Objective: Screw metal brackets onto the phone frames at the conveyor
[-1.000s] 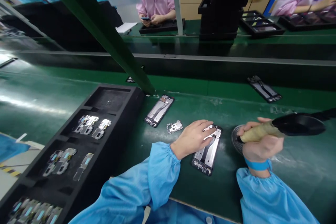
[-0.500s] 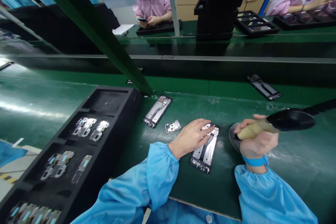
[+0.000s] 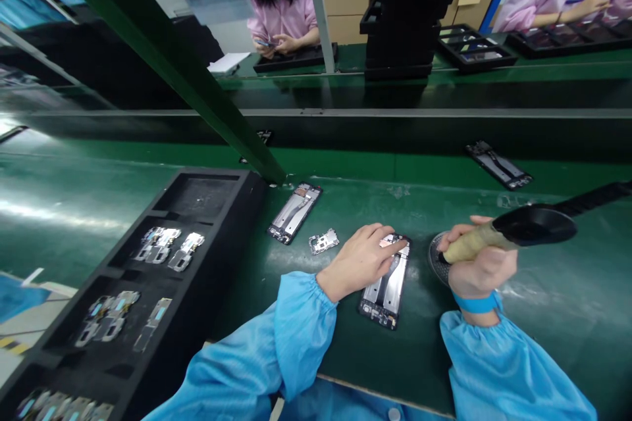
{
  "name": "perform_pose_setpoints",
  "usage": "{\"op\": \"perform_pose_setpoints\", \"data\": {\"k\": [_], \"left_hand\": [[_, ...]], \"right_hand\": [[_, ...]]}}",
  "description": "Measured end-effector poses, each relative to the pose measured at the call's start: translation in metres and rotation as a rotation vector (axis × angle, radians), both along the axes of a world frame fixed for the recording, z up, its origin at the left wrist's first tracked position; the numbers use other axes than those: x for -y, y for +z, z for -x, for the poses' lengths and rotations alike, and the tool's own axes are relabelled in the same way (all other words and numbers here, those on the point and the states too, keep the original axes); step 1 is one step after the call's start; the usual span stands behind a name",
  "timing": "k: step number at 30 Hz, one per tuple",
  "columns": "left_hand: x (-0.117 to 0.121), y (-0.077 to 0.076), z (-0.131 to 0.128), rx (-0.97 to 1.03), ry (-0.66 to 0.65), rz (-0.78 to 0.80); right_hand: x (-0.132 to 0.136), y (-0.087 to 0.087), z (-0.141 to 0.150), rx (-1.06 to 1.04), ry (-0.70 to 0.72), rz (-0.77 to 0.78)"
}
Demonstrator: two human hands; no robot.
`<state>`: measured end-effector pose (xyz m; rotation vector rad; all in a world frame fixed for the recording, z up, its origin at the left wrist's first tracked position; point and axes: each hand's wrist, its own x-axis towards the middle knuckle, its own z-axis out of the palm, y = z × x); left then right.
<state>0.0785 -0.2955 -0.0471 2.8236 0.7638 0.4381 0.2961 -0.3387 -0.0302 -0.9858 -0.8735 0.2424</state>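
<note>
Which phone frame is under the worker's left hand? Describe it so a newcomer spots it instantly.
Start at the long black tray on the green bench, then look right past a bare phone frame and a small loose board. The phone frame you want lies under the left hand, beside the right hand gripping a screwdriver.

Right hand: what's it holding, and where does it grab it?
The right hand holds a screwdriver by its tan taped grip, near the tip end.
</note>
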Motion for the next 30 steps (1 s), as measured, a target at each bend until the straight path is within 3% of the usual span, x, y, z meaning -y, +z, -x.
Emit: {"op": "perform_pose_setpoints", "data": {"k": [25, 30], "left_hand": [[0.003, -0.011, 0.001, 0.06, -0.004, -0.033], [-0.008, -0.001, 0.016, 0.303, 0.092, -0.004]], "right_hand": [[0.001, -0.003, -0.001, 0.027, -0.043, 0.033], [0.001, -0.006, -0.003, 0.026, -0.039, 0.039]]}}
